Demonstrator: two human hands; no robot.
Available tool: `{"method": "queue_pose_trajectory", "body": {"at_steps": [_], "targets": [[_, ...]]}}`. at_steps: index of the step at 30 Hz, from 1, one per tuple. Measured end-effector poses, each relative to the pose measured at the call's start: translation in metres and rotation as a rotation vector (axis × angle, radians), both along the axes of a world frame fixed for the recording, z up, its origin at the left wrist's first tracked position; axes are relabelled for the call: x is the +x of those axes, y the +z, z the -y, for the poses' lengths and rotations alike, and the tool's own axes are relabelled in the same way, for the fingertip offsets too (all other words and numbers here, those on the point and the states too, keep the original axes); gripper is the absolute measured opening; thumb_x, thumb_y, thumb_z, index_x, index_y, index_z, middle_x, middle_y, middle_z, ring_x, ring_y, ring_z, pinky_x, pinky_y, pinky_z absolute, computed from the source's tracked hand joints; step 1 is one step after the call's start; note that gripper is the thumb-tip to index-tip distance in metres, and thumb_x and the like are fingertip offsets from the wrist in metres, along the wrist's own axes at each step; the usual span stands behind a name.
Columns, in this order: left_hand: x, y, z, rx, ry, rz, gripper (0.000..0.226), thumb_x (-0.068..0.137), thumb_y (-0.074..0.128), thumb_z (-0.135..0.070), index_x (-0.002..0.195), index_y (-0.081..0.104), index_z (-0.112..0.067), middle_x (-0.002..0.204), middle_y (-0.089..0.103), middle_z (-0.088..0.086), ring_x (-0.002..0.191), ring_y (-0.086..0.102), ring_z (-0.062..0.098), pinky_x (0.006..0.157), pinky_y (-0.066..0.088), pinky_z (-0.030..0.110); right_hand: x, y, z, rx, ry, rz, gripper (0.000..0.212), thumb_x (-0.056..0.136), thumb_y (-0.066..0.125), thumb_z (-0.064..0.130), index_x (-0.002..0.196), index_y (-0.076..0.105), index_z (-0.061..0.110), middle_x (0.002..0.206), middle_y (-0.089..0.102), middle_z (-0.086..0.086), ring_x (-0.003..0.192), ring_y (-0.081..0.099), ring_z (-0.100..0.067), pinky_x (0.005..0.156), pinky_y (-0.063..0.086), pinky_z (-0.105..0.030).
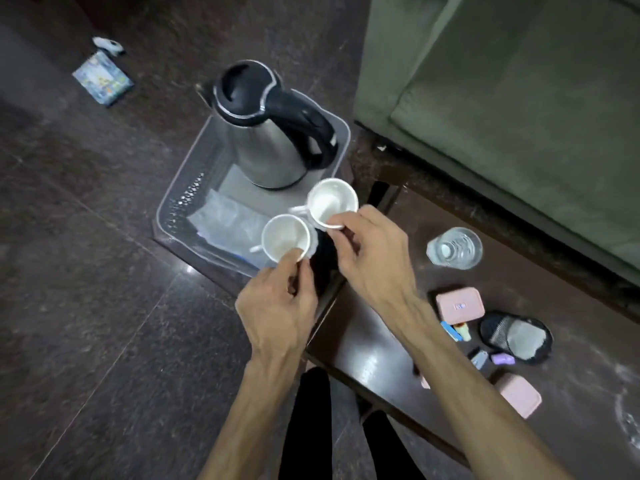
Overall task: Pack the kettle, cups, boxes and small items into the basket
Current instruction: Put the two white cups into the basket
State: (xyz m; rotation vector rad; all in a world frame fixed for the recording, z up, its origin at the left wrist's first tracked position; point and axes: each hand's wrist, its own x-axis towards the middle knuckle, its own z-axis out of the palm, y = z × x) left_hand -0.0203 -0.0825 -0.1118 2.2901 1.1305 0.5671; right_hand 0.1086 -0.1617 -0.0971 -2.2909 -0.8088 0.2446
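Two white ceramic cups are pinched by their near rims, one (285, 239) in the left hand (277, 315), the other (332, 201) in the right hand (372, 263), both held over the near right corner of the clear plastic basket (180, 199), steel kettle (266, 133) already parked at its far end, so pretty much straight down is all that's needed.

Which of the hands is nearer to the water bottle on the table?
The right hand. It holds a white cup just left of the water bottle in the picture. The left hand, holding the other cup, is farther off.
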Motion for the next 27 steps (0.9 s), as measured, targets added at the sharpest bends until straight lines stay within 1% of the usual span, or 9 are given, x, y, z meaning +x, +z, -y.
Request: {"method": "queue_pose_trajectory", "body": {"at_steps": [3, 7, 9, 13, 17, 21, 24, 27], "targets": [[-0.004, 0.004, -0.043, 0.007, 0.076, -0.019, 0.017, 0.089, 0.073, -0.021, 0.103, 0.083, -0.016, 0.061, 0.066, 0.009, 0.057, 0.062, 0.032, 0.059, 0.055, 0.045, 0.001, 0.006, -0.057, -0.045, 0.115, -0.009, 0.017, 0.089, 0.072, 0.012, 0.105, 0.078, 0.015, 0.092, 0.067, -0.005, 0.082, 0.067, -0.027, 0.078, 0.054, -0.039], [-0.017, -0.008, -0.096, 0.056, 0.127, -0.034, 0.016, 0.089, 0.073, -0.020, 0.101, 0.082, -0.014, 0.068, 0.072, 0.012, 0.062, 0.065, 0.037, 0.061, 0.055, 0.044, -0.007, -0.001, -0.122, -0.115, 0.214, -0.012, 0.018, 0.095, 0.067, 0.018, 0.109, 0.076, 0.014, 0.097, 0.070, -0.009, 0.094, 0.068, -0.035, 0.079, 0.055, -0.042], [-0.023, -0.019, -0.119, 0.103, 0.141, -0.072, 0.016, 0.089, 0.072, -0.021, 0.099, 0.082, -0.015, 0.068, 0.072, 0.012, 0.061, 0.063, 0.038, 0.063, 0.052, 0.042, -0.012, -0.010, -0.148, -0.151, 0.244, -0.019, 0.018, 0.097, 0.064, 0.019, 0.110, 0.075, 0.013, 0.101, 0.071, -0.011, 0.098, 0.067, -0.037, 0.079, 0.051, -0.042], [-0.028, -0.046, -0.157, 0.108, 0.130, -0.129, 0.017, 0.091, 0.069, -0.022, 0.100, 0.081, -0.014, 0.072, 0.074, 0.012, 0.068, 0.065, 0.037, 0.076, 0.044, 0.042, -0.019, -0.033, -0.188, -0.248, 0.281, -0.026, 0.020, 0.098, 0.059, 0.018, 0.111, 0.073, 0.010, 0.108, 0.070, -0.014, 0.099, 0.065, -0.041, 0.078, 0.049, -0.044], [-0.025, -0.069, -0.180, 0.093, 0.103, -0.248, 0.018, 0.093, 0.065, -0.023, 0.098, 0.080, -0.015, 0.073, 0.073, 0.014, 0.075, 0.065, 0.035, 0.078, 0.035, 0.043, -0.020, -0.055, -0.213, -0.323, 0.290, -0.004, 0.020, 0.099, 0.058, 0.017, 0.111, 0.071, 0.007, 0.110, 0.070, -0.016, 0.101, 0.067, -0.042, 0.079, 0.051, -0.045], [-0.021, -0.081, -0.186, 0.082, 0.059, -0.388, 0.021, 0.095, 0.062, -0.026, 0.094, 0.080, -0.016, 0.074, 0.072, 0.015, 0.076, 0.062, 0.036, 0.080, 0.033, 0.043, -0.015, -0.076, -0.221, -0.397, 0.324, 0.004, 0.022, 0.099, 0.061, 0.016, 0.117, 0.070, 0.007, 0.116, 0.070, -0.016, 0.105, 0.068, -0.040, 0.083, 0.052, -0.044], [-0.018, -0.085, -0.187, 0.068, 0.060, -0.464, 0.023, 0.094, 0.060, -0.027, 0.094, 0.081, -0.017, 0.076, 0.073, 0.016, 0.079, 0.064, 0.037, 0.084, 0.032, 0.042, -0.016, -0.086, -0.220, -0.405, 0.317, -0.012, 0.024, 0.098, 0.062, 0.016, 0.119, 0.070, 0.006, 0.117, 0.069, -0.018, 0.105, 0.069, -0.040, 0.085, 0.052, -0.045], [-0.013, -0.082, -0.188, 0.056, 0.077, -0.522, 0.023, 0.094, 0.060, -0.027, 0.098, 0.081, -0.018, 0.080, 0.075, 0.018, 0.080, 0.065, 0.038, 0.088, 0.030, 0.041, -0.018, -0.090, -0.220, -0.386, 0.303, -0.020, 0.025, 0.099, 0.062, 0.017, 0.120, 0.070, 0.007, 0.116, 0.069, -0.018, 0.105, 0.069, -0.040, 0.087, 0.052, -0.045]]}}
